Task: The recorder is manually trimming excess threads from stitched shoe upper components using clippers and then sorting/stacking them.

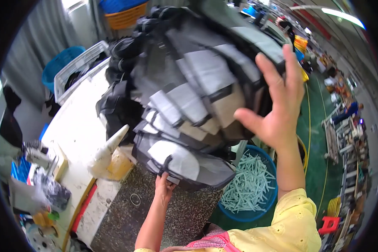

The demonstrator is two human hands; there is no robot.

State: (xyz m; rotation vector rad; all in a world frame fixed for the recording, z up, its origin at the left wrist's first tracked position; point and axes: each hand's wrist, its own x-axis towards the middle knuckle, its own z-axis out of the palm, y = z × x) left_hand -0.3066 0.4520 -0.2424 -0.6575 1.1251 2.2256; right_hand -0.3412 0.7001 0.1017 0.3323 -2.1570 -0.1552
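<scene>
a tall stack of grey, black and beige bag panels [189,105] fills the middle of the view, leaning from the near edge of the speckled worktop [172,218] up and away toward the far right. the left hand [164,187] is at the bottom of the stack, its fingers curled under and around the lowest grey piece, gripping its near edge. the right hand [277,109] is raised against the upper right side of the stack, palm flat on the fabric, fingers spread wide and thumb pointing left; it presses rather than grasps, so nothing is closed inside it. a yellow sleeve [290,222] covers the right upper arm at the near right.

left of the stack, a white cone of thread [107,153] stands tilted on the table beside a yellow block [122,166]. the white tabletop [77,126] runs off toward the far left, where a white plastic crate [77,69] holds dark items and a blue basket [61,63] sits beyond it. an orange crate [126,17] sits at the far top. just right of the worktop, below the stack, a blue tub [250,185] on the green floor [315,138] is filled with pale green strips. at the near left lies a crumpled clear plastic bag [50,191]. far right, shelves and workstations look small and blurred.
</scene>
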